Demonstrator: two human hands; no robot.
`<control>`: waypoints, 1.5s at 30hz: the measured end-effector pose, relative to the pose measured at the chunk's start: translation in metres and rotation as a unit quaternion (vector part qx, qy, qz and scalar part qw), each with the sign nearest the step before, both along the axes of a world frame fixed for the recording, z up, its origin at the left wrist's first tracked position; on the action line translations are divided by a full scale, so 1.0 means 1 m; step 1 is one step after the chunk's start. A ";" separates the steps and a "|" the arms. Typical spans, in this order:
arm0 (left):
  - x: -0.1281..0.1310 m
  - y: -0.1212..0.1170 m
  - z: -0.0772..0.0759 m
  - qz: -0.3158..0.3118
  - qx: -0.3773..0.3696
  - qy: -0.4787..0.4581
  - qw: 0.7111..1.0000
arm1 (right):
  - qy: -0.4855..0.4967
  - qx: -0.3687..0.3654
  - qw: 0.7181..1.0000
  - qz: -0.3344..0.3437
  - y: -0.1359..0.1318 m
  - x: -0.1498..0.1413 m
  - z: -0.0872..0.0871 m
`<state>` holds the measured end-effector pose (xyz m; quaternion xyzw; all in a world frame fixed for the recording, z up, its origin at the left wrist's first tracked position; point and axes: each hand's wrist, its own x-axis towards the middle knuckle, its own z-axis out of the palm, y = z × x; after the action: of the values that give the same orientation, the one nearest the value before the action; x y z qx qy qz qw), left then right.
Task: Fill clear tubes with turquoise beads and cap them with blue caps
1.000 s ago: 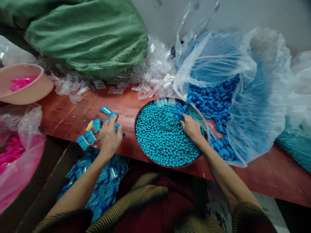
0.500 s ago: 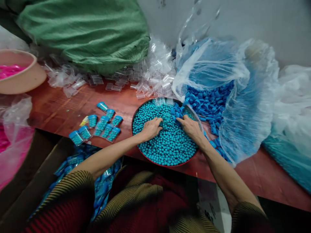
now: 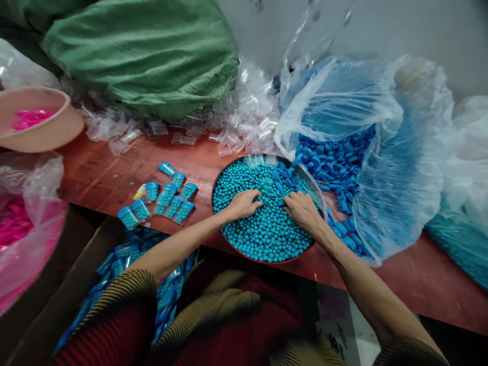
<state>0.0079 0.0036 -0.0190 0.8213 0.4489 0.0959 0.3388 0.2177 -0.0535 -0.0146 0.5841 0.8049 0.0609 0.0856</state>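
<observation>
A round red-rimmed basin (image 3: pixel 263 261) holds many turquoise beads (image 3: pixel 267 239). Over its left half is my left hand (image 3: pixel 244 204), fingers and thumb curled at the beads; what lies between them blends in and cannot be made out. My right hand (image 3: pixel 304 211) pinches a small blue cap (image 3: pixel 282 203) above the beads. Beyond the hands, loose blue caps (image 3: pixel 284 175) and clear plastic containers (image 3: pixel 261 160) lie on the beads at the far rim. Left of the basin are several bead-filled containers with blue caps (image 3: pixel 165 195).
A plastic bag (image 3: pixel 396 178) spills blue caps (image 3: pixel 331 160) at the right. Clear containers (image 3: pixel 244 127) are heaped behind, beside a green sack (image 3: pixel 148 56). A pink basin (image 3: pixel 57 127) stands far left. More filled containers (image 3: pixel 168 290) lie below the red table's edge (image 3: pixel 95 206).
The view has shifted, so most things sit slightly farther right. My right hand has drawn back from the loose caps toward me, with a blue cap at its fingertips. My left hand remains over the beads.
</observation>
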 end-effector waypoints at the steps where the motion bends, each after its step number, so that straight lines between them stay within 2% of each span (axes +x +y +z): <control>1: 0.000 0.001 0.000 0.007 -0.017 -0.009 1.000 | 0.006 0.006 1.000 -0.004 -0.001 0.000 0.000; 5: -0.003 0.006 -0.003 0.035 -0.091 -0.104 0.990 | 0.039 -0.007 0.998 -0.055 -0.007 -0.010 0.002; 9: -0.008 0.007 -0.005 0.057 -0.266 -0.229 0.935 | 0.050 -0.006 0.994 -0.097 -0.017 -0.021 0.001; 12: -0.011 0.005 -0.006 0.062 -0.317 -0.266 0.908 | 0.073 -0.031 0.992 -0.098 -0.019 -0.022 0.001; 15: -0.011 0.002 -0.006 0.063 -0.302 -0.268 0.913 | 0.196 -0.015 0.977 -0.087 -0.013 -0.025 0.005; 18: -0.009 0.001 -0.004 0.046 -0.241 -0.247 0.937 | 0.356 0.036 0.933 -0.045 -0.004 -0.036 0.007; 20: -0.009 0.000 -0.003 0.037 -0.203 -0.239 0.949 | 0.425 0.042 0.904 -0.019 -0.002 -0.043 0.005; 22: -0.012 -0.001 -0.002 0.047 -0.207 -0.234 0.949 | 0.447 0.026 0.894 -0.010 -0.004 -0.042 0.001; 26: -0.019 -0.004 -0.002 0.058 -0.260 -0.234 0.935 | 0.444 -0.028 0.895 -0.031 -0.014 -0.029 -0.001; 28: -0.019 -0.005 -0.002 0.056 -0.259 -0.235 0.935 | 0.480 -0.008 0.874 -0.069 -0.016 -0.029 0.002; 30: -0.017 -0.007 0.000 0.055 -0.251 -0.234 0.938 | 0.528 0.022 0.842 -0.108 -0.015 -0.037 0.005; 32: -0.015 -0.009 0.002 0.051 -0.248 -0.243 0.937 | 0.553 0.030 0.824 -0.122 -0.014 -0.047 0.007; 34: -0.016 -0.011 0.004 0.050 -0.253 -0.254 0.932 | 0.550 0.025 0.827 -0.115 -0.014 -0.052 0.008; 37: -0.020 -0.012 0.005 0.064 -0.260 -0.258 0.928 | 0.515 -0.009 0.851 -0.096 -0.018 -0.048 0.009; 39: -0.022 -0.012 0.005 0.069 -0.263 -0.254 0.928 | 0.515 -0.024 0.851 -0.103 -0.021 -0.044 0.009; 43: -0.018 -0.016 0.002 0.056 -0.244 -0.275 0.928 | 0.594 0.000 0.790 -0.154 -0.021 -0.051 0.006; 45: -0.014 -0.020 0.000 0.050 -0.225 -0.303 0.925 | 0.619 0.003 0.768 -0.166 -0.019 -0.058 0.004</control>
<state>-0.0061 -0.0168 -0.0191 0.6320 0.3752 0.2534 0.6290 0.1595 -0.0730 -0.0109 0.6199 0.5741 -0.3266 -0.4237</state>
